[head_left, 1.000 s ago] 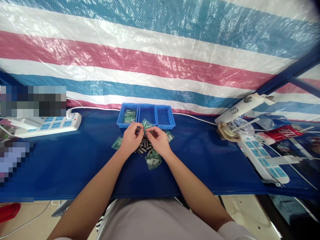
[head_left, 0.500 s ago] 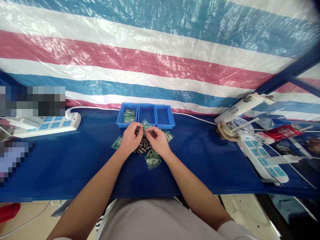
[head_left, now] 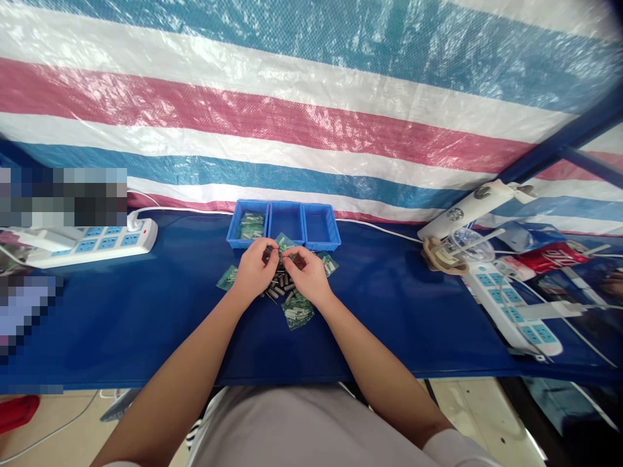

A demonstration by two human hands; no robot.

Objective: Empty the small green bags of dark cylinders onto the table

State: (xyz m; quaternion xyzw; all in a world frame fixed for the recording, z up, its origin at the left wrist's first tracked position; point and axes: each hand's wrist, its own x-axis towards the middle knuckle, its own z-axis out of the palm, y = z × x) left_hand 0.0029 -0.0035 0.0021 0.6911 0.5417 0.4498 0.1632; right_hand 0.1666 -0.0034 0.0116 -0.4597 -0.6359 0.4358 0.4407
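Both hands meet over a pile of small dark metal parts [head_left: 280,285] on the blue table. Between thumb and fingers, my left hand [head_left: 257,267] pinches one side of a small green-tinted plastic bag [head_left: 283,242]. My right hand [head_left: 308,274] is closed on the bag's other side, fingertips close to the left ones. The bag's contents are too small to make out. Other green bags with small silvery pieces lie around: one bag [head_left: 298,311] in front of the pile, one bag [head_left: 226,279] by my left wrist, one bag [head_left: 329,264] beyond my right hand.
Behind the hands stand three joined blue bins [head_left: 287,224]; the left one holds green bags. A power strip [head_left: 141,240] lies at left, another power strip [head_left: 516,311] at right. Near it are a red can [head_left: 552,257], a plastic cup [head_left: 470,245] and a white cylinder [head_left: 464,211].
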